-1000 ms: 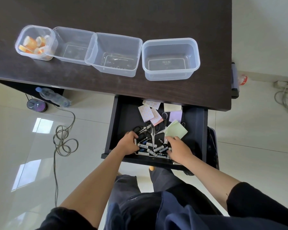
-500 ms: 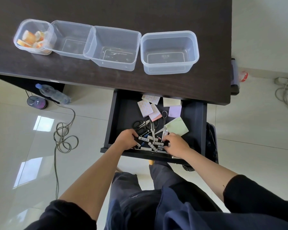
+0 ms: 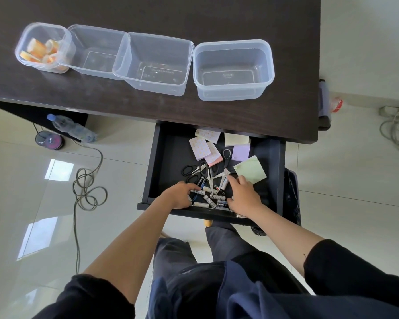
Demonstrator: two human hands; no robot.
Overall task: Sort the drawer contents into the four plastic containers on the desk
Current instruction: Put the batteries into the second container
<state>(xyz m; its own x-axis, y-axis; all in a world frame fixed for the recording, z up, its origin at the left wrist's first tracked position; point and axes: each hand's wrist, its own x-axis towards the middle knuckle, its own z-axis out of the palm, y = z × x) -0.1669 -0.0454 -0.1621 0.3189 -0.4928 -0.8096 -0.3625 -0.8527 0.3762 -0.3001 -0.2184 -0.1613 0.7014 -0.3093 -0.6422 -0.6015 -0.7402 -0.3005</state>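
Note:
The dark drawer stands pulled out under the desk. At its front lies a heap of batteries. My left hand curls over the heap's left side and grips some of them. My right hand lies on the heap's right side with spread fingers touching batteries. Behind the heap are black-handled scissors and sticky note pads: green, purple, yellow, patterned. Four clear containers line the desk: the leftmost holds orange tape rolls; the others are empty.
On the floor to the left are a water bottle, a disc case and a coiled cable. A dark bin stands right of the drawer. More cables lie at the far right.
My right hand has slid forward and opened over the batteries, its fingers now near the green pad. My left hand stays curled on the heap's left side. The view has shifted slightly.

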